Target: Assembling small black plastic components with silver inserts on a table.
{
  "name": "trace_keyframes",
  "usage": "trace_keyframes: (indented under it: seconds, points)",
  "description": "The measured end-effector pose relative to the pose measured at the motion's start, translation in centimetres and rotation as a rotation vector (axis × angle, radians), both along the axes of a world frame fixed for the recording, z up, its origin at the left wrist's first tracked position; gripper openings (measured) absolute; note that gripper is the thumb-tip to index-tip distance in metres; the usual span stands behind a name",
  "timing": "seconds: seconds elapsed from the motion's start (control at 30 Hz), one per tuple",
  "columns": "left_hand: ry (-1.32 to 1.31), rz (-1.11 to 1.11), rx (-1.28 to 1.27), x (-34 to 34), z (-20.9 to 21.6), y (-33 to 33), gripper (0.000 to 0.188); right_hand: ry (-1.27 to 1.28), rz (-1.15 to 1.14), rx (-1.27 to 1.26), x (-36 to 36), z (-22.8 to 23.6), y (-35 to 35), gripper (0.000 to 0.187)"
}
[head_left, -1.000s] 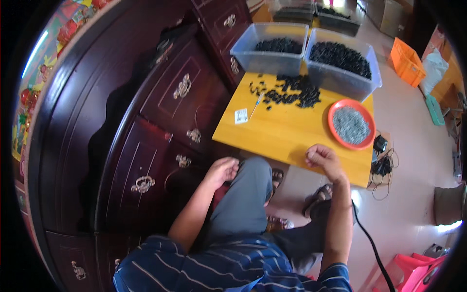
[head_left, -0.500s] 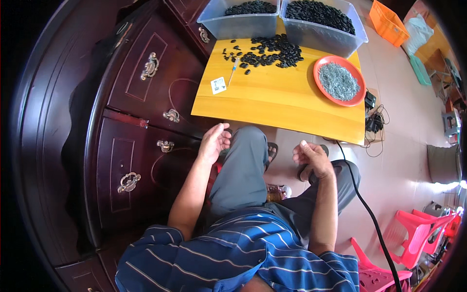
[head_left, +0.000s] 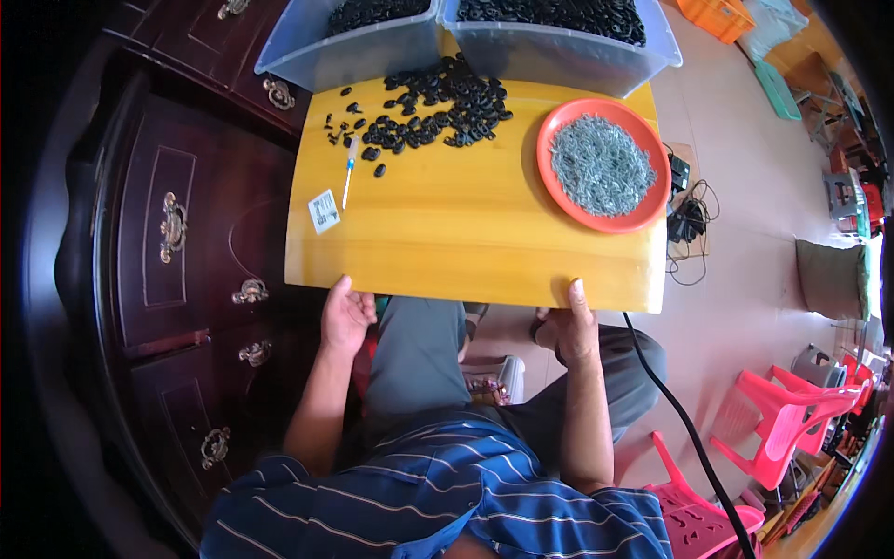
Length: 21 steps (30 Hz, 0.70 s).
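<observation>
A yellow wooden table (head_left: 438, 252) stands before my knees. My left hand (head_left: 346, 321) is at its near edge on the left, thumb up against the rim and fingers curled at or below it. Further right along that edge, my right hand (head_left: 572, 331) has its thumb on the tabletop and its fingers bent beneath. On the tabletop lie a loose pile of small black oval parts (head_left: 480, 107), a thin blue-and-white screwdriver-like tool (head_left: 350, 166), a white printed card (head_left: 323, 211), and an orange-red plate (head_left: 551, 186) heaped with small silvery metal pieces (head_left: 601, 168).
Two clear plastic bins (head_left: 372, 58) of black parts stand along the far side. Dark wooden drawers (head_left: 168, 252) rise close on my left. A black cable (head_left: 684, 410) runs down at right. Pink plastic chairs (head_left: 782, 419) and an orange crate (head_left: 717, 17) stand on the floor.
Both hands have moved forward from above my legs to the table's near edge. The table now appears nearer and larger, covering my knees more; the view has also shifted.
</observation>
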<state>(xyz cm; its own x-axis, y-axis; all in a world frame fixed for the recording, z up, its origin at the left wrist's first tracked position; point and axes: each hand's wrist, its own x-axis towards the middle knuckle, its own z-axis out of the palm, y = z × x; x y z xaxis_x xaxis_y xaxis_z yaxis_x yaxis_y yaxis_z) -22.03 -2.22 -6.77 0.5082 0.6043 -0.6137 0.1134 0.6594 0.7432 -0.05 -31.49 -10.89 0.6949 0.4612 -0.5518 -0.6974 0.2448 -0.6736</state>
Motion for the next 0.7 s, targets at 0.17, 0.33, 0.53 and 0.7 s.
trace_keyframes:
  seconds: [0.17, 0.33, 0.53, 0.7]
  points:
    - [-0.012, 0.007, -0.005, 0.1, 0.1, -0.1, 0.031, -0.082, -0.036, -0.018, 0.7, 0.2, 0.2, 0.035]
    - [-0.060, -0.048, 0.042, -0.4, -0.1, 0.2, 0.035, -0.131, -0.012, -0.035, 0.5, 0.7, 0.8, 0.036]
    - [-0.093, -0.047, 0.070, -1.1, 0.2, -0.4, 0.037, -0.084, -0.062, -0.074, -0.1, 0.8, 0.7, 0.035]
    - [-0.100, -0.050, 0.114, -1.5, -0.2, -1.0, 0.039, -0.096, -0.046, 0.006, -0.1, 0.4, 0.3, 0.028]
